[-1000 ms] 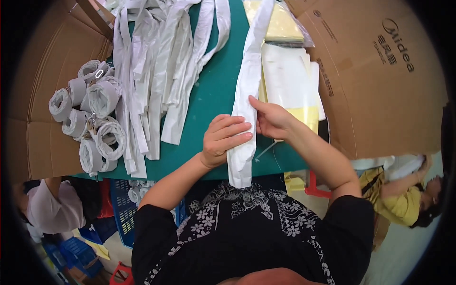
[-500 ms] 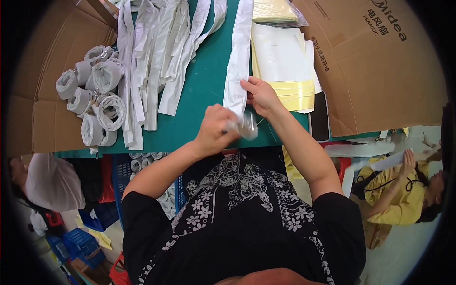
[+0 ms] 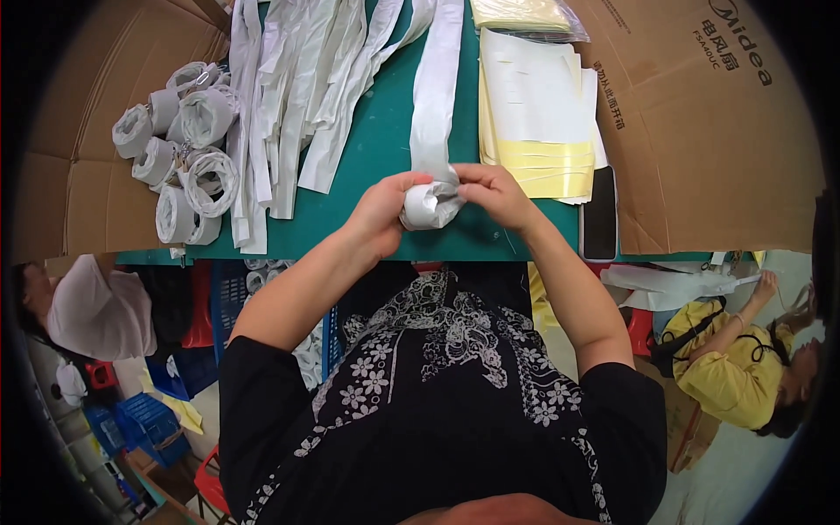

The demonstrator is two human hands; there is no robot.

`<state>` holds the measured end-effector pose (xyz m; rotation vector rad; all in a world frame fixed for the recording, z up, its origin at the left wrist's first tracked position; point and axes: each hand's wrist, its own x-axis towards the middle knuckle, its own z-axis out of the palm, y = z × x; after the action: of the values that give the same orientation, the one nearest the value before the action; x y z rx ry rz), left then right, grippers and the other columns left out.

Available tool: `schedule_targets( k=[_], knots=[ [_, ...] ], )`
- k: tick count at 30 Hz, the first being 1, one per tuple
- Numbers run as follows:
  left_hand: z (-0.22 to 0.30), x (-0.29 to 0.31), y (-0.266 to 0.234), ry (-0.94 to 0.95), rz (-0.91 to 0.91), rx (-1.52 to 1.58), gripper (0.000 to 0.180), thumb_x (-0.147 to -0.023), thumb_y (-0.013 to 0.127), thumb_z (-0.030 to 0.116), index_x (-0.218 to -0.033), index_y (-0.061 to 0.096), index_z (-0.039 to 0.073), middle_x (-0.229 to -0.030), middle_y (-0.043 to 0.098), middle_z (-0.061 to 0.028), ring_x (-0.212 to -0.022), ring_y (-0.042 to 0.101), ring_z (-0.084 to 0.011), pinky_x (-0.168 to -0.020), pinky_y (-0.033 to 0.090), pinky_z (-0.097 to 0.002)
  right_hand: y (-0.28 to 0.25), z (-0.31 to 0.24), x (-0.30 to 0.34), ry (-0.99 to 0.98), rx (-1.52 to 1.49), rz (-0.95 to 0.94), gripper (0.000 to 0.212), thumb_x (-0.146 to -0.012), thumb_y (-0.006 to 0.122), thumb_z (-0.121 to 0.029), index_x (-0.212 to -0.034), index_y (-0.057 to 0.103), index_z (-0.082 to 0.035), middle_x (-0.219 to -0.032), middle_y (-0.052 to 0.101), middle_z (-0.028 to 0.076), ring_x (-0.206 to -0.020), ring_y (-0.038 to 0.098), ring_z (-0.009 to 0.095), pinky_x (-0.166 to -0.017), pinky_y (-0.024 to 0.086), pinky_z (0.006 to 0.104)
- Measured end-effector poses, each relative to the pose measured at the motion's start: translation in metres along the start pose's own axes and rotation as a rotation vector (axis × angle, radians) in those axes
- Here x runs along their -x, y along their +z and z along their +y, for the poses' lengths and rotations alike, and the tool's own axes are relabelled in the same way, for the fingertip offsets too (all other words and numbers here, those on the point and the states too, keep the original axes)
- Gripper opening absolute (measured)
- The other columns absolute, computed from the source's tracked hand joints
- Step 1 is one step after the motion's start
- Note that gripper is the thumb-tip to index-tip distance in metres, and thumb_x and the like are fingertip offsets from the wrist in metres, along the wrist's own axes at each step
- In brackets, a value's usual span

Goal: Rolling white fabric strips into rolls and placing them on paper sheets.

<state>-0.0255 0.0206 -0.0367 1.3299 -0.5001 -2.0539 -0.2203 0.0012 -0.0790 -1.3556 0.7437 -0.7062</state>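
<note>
Between my hands, at the near edge of the green table (image 3: 367, 131), is a partly rolled white strip (image 3: 430, 114). Its flat length runs away to the far edge. My left hand (image 3: 387, 210) wraps the left side of the roll (image 3: 423, 208), thumb on top. At its right side my right hand (image 3: 495, 194) pinches the roll's rim with thumb and fingers. To the left lie several loose white strips (image 3: 306, 87) side by side. Further left is a pile of finished white rolls (image 3: 206, 118), some with metal clips showing.
Right of the strip lies a stack of white and yellow sheets (image 3: 534, 96), with a dark phone-like slab (image 3: 598, 214) beside it. Cardboard (image 3: 700, 131) stands at the right and more cardboard (image 3: 79, 149) at the left. A blue crate (image 3: 229, 306) sits below the table; a person in yellow (image 3: 726, 350) works at the right.
The strip's near end is now coiled into a roll, where before it was a blur of motion by my left hand. My right hand has moved nearer, onto the roll.
</note>
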Motion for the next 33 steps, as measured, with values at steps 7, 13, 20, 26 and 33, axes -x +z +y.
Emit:
schedule_targets(
  k=[7, 13, 20, 26, 33],
  knots=[
    [-0.001, -0.009, -0.005, -0.070, -0.159, 0.070, 0.034, -0.095, 0.040, 0.028, -0.108, 0.057, 0.003, -0.092, 0.063, -0.0063, -0.084, 0.062, -0.0163, -0.075, 0.049, -0.0316, 0.026, -0.008, 0.003, -0.029, 0.316, 0.273, 0.023, -0.086, 0.061, -0.023, -0.092, 0.067, -0.002, -0.065, 0.063, 0.003, -0.061, 0.056, 0.006, -0.056, 0.045, 0.0240],
    [-0.017, -0.003, -0.044, 0.975, -0.030, -0.952, 0.047, -0.081, 0.063, 0.031, -0.116, 0.056, 0.002, -0.091, 0.060, -0.0064, -0.093, 0.055, -0.0221, -0.080, 0.045, -0.0329, 0.038, 0.008, 0.001, 0.235, -0.518, 0.559, 0.021, -0.089, 0.054, -0.019, -0.092, 0.064, -0.001, -0.077, 0.065, 0.002, -0.063, 0.059, 0.010, -0.054, 0.043, 0.0216],
    [-0.017, -0.018, -0.045, 1.821, -0.104, -1.415, 0.024, -0.065, 0.068, 0.007, -0.087, 0.062, 0.001, -0.098, 0.061, -0.0091, -0.096, 0.058, -0.0256, -0.079, 0.049, -0.0357, 0.062, 0.001, 0.009, 0.382, -0.806, 0.439, 0.025, -0.092, 0.047, -0.020, -0.106, 0.059, -0.002, -0.092, 0.063, 0.005, -0.086, 0.061, 0.015, -0.080, 0.050, 0.0299],
    [-0.026, 0.004, -0.038, 1.483, -0.351, -1.107, 0.019, -0.068, 0.070, 0.009, -0.085, 0.065, 0.001, -0.081, 0.064, -0.0102, -0.075, 0.063, -0.0272, -0.065, 0.050, -0.0323, 0.040, 0.010, -0.003, 0.117, -1.040, 0.175, 0.043, -0.081, 0.049, -0.006, -0.124, 0.045, 0.000, -0.111, 0.057, 0.011, -0.098, 0.058, 0.022, -0.093, 0.045, 0.0375],
    [0.001, -0.012, -0.031, 0.271, -0.265, -0.284, 0.036, -0.090, 0.056, 0.028, -0.086, 0.063, -0.006, -0.079, 0.066, -0.0097, -0.066, 0.063, -0.0135, -0.060, 0.049, -0.0261, 0.036, 0.002, 0.001, 0.164, -0.334, 0.085, 0.039, -0.086, 0.055, -0.011, -0.123, 0.049, 0.002, -0.111, 0.060, 0.008, -0.100, 0.058, 0.015, -0.087, 0.046, 0.0291]
  ],
)
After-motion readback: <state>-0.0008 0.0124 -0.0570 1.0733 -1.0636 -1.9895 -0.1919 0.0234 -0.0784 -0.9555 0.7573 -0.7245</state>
